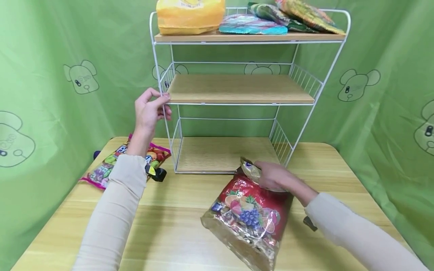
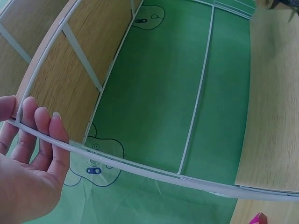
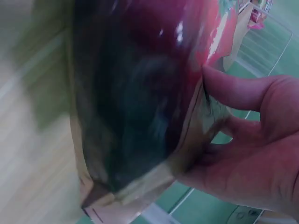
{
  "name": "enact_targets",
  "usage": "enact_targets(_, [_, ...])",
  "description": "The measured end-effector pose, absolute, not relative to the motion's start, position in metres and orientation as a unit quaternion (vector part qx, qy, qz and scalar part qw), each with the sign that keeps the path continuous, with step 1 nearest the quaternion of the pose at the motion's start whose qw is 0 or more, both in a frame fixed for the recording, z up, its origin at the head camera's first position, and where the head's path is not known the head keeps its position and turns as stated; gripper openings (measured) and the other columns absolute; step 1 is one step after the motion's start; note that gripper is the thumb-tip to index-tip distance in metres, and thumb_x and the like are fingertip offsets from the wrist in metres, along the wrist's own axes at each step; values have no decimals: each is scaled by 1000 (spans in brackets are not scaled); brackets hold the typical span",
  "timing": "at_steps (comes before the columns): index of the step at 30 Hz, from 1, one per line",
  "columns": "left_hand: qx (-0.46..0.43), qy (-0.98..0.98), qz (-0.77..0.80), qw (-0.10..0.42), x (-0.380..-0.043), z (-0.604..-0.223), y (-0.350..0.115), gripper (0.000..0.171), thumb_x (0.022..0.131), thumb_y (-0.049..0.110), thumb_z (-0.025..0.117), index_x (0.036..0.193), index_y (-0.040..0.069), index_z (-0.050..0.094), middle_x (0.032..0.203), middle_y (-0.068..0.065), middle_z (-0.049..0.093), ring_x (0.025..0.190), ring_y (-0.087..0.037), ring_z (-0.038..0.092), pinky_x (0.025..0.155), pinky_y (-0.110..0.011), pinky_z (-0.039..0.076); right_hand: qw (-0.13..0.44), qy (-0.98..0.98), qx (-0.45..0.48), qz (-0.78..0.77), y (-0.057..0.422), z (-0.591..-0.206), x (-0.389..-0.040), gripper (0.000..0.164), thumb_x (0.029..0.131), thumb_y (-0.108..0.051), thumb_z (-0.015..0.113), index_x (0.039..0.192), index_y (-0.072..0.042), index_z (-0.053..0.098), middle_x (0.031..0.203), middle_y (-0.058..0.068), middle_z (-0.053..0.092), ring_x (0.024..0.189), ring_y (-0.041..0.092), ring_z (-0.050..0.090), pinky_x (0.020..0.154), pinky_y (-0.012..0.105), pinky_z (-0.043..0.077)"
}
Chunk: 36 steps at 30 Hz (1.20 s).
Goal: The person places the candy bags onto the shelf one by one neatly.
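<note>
My left hand (image 1: 149,111) grips the white wire rack (image 1: 165,124) at the front left corner of its middle shelf (image 1: 237,88). In the left wrist view, the fingers (image 2: 57,140) curl round the white post, with the thumb on the shelf's edge. My right hand (image 1: 272,175) holds the top edge of a red and gold candy bag (image 1: 251,214) printed with fruit. The bag hangs tilted in front of the bottom shelf (image 1: 227,150). In the right wrist view, thumb and fingers pinch the bag's edge; part of the fingers is hidden behind it.
On the top shelf sit a yellow bag (image 1: 190,17), a blue-edged packet (image 1: 252,25) and other colourful packets (image 1: 308,15). A pink-edged candy bag (image 1: 108,165) lies on the wooden table (image 1: 176,226), left of the rack. Green curtain (image 1: 44,113) surrounds the table.
</note>
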<state>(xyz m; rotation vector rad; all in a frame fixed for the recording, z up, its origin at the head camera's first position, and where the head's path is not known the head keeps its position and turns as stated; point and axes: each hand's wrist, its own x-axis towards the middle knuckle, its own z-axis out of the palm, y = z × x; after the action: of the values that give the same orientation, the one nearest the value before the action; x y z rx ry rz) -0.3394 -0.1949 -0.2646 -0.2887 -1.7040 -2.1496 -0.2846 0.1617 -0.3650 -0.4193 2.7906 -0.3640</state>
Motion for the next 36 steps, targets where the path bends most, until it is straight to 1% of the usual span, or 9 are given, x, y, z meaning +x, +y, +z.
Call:
enact_targets(2, [-103, -606, -765, 191, -339, -265, -194, 13, 93, 0, 65, 85, 9, 60, 82, -5, 71, 51, -14, 60, 48, -27, 57, 132, 973, -147, -120, 153, -365, -286, 67, 95, -19, 64, 153, 0, 36, 148, 29, 49, 124, 48, 57, 105, 62, 49])
enact_targets(4, [-103, -605, -766, 190, -339, -264, -194, 13, 93, 0, 65, 85, 9, 60, 82, -5, 71, 51, -14, 60, 48, -27, 57, 120, 977, -143, -103, 142, -366, -288, 64, 96, -18, 64, 153, -3, 39, 142, 25, 56, 122, 45, 58, 108, 63, 46])
enact_targets(7, [-105, -599, -770, 190, -339, -264, -194, 13, 93, 0, 65, 85, 9, 60, 83, -5, 72, 51, -14, 60, 48, -27, 57, 108, 982, -124, -91, 127, -368, -292, 71, 89, -4, 67, 153, -8, 40, 133, 18, 65, 109, 37, 63, 107, 60, 45])
enact_targets(10, [-107, -596, -772, 191, -339, -264, -195, 14, 93, -1, 64, 84, 9, 60, 85, -5, 72, 51, -14, 60, 48, -26, 57, 93, 985, -116, -87, 117, -371, -294, 76, 83, 4, 67, 153, -11, 42, 131, 15, 67, 110, 36, 63, 109, 58, 42])
enact_targets(17, [-108, -598, -772, 188, -339, -264, -194, 14, 93, -1, 64, 84, 9, 60, 83, -5, 72, 51, -14, 60, 48, -27, 57, 51, 982, -137, -117, 103, -381, -298, 76, 75, 9, 68, 146, -9, 50, 133, 17, 66, 118, 38, 61, 102, 51, 44])
enact_targets(23, [-109, -600, -769, 189, -338, -264, -194, 14, 94, 0, 64, 85, 9, 60, 81, -4, 71, 51, -14, 60, 48, -27, 57, 29, 980, -135, -146, 98, -392, -301, 77, 70, 12, 69, 143, -6, 53, 135, 18, 64, 125, 41, 58, 114, 56, 37])
enact_targets(27, [-106, -604, -766, 193, -339, -265, -194, 13, 94, 1, 64, 85, 9, 60, 80, -5, 71, 51, -14, 60, 48, -27, 57, 14, 979, -138, -148, 101, -398, -299, 79, 69, 6, 69, 144, -4, 50, 135, 23, 61, 128, 45, 53, 117, 58, 32])
enact_targets(33, [-106, -607, -764, 193, -339, -265, -194, 12, 94, 2, 64, 85, 9, 60, 78, -5, 70, 50, -14, 60, 48, -27, 57, -20, 981, -118, -151, 109, -400, -295, 87, 67, -1, 74, 147, -1, 42, 135, 29, 53, 127, 49, 48, 106, 55, 36])
enact_targets(36, [-106, -607, -764, 194, -339, -265, -194, 12, 94, 2, 65, 85, 9, 60, 76, -6, 70, 50, -14, 59, 47, -27, 56, -37, 982, -108, -151, 114, -401, -294, 86, 70, -6, 79, 146, 1, 40, 130, 30, 54, 120, 48, 50, 101, 52, 38])
